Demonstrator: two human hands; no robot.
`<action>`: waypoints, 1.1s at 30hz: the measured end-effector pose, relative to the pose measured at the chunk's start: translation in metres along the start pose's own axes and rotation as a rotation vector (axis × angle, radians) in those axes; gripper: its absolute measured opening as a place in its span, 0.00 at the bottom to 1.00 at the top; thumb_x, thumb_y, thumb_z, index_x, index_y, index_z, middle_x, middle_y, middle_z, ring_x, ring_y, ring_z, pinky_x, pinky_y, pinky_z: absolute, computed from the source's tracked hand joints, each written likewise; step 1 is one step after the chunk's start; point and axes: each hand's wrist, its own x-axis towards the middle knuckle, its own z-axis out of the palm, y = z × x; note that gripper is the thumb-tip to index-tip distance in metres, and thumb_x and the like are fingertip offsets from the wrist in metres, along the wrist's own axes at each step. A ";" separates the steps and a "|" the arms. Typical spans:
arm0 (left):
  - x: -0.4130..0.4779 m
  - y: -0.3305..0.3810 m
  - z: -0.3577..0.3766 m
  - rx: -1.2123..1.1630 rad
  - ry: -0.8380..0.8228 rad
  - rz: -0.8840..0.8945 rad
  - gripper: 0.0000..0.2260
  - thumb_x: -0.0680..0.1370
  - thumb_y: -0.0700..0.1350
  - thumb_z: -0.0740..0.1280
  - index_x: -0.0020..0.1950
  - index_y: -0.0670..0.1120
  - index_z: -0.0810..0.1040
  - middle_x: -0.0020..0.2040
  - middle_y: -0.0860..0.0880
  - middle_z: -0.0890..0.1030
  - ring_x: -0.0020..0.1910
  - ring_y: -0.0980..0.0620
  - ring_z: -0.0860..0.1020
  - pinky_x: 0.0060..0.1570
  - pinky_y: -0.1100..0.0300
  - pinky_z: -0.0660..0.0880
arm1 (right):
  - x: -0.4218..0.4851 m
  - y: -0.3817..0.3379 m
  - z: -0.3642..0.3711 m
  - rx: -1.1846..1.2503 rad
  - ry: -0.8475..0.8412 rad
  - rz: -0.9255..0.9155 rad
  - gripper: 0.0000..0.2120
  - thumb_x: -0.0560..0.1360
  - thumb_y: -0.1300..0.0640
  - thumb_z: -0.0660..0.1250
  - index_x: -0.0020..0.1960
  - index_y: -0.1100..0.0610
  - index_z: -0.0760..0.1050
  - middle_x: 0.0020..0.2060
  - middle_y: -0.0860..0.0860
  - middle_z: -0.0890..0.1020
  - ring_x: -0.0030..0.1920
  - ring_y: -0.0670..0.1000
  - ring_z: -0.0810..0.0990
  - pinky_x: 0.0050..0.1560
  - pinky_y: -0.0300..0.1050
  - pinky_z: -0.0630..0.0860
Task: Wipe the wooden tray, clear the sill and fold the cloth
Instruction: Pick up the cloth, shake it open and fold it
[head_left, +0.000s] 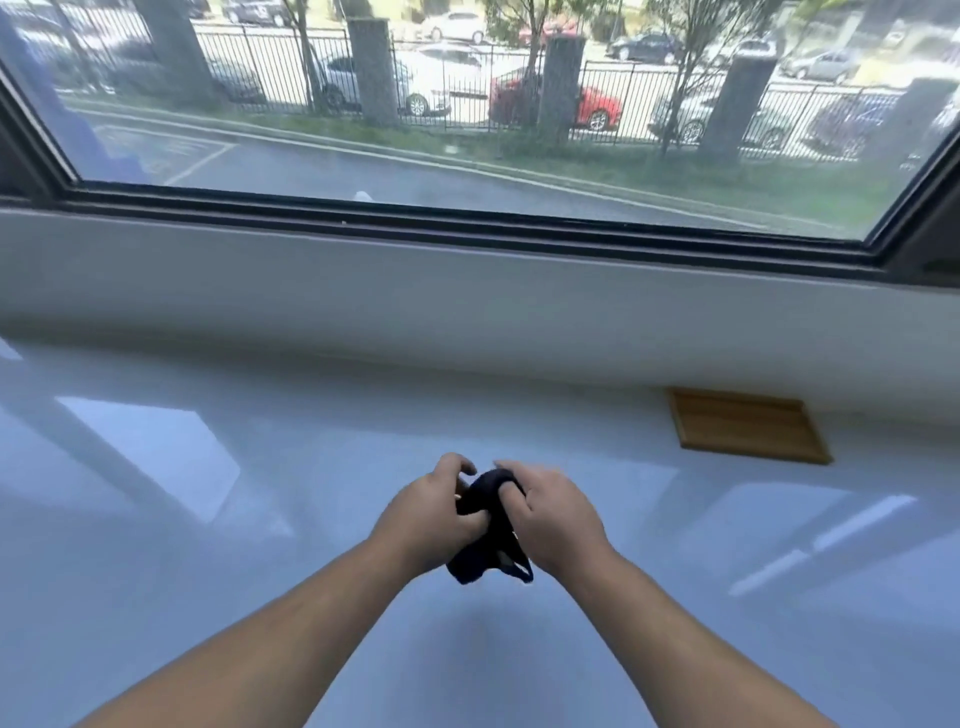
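Fingers (470, 519) of the left hand (436, 514) and right hand (556, 514) curl closed around a bunched dark cloth (485, 540) (seemingly navy) above the glossy white sill (260, 519), the flat wooden tray (748, 423) lying well apart.

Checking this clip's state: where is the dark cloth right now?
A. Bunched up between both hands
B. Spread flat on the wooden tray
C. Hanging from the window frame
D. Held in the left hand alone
A: the dark cloth is bunched between the left hand and right hand, apart from the wooden tray.

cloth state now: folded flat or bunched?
Bunched. The dark cloth is wadded between the left hand and right hand, ends dangling.
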 end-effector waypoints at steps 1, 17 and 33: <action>0.007 0.003 -0.011 0.020 0.032 0.034 0.16 0.73 0.53 0.67 0.60 0.59 0.72 0.51 0.60 0.83 0.50 0.55 0.83 0.50 0.52 0.81 | 0.006 -0.006 -0.007 -0.140 0.010 -0.033 0.20 0.81 0.52 0.56 0.69 0.46 0.79 0.63 0.47 0.83 0.65 0.53 0.77 0.60 0.50 0.76; 0.071 0.056 -0.087 0.206 0.153 0.516 0.13 0.76 0.51 0.65 0.57 0.58 0.84 0.52 0.56 0.85 0.54 0.50 0.82 0.47 0.56 0.76 | 0.029 -0.089 -0.111 -0.332 -0.041 0.073 0.15 0.82 0.49 0.59 0.61 0.45 0.82 0.51 0.45 0.87 0.51 0.50 0.82 0.51 0.52 0.80; 0.074 0.077 -0.096 -0.276 -0.593 0.204 0.10 0.72 0.62 0.72 0.44 0.57 0.85 0.44 0.57 0.86 0.46 0.58 0.82 0.52 0.56 0.72 | 0.042 -0.038 -0.169 0.044 0.042 0.035 0.14 0.83 0.49 0.65 0.42 0.54 0.80 0.30 0.42 0.76 0.32 0.46 0.73 0.40 0.45 0.73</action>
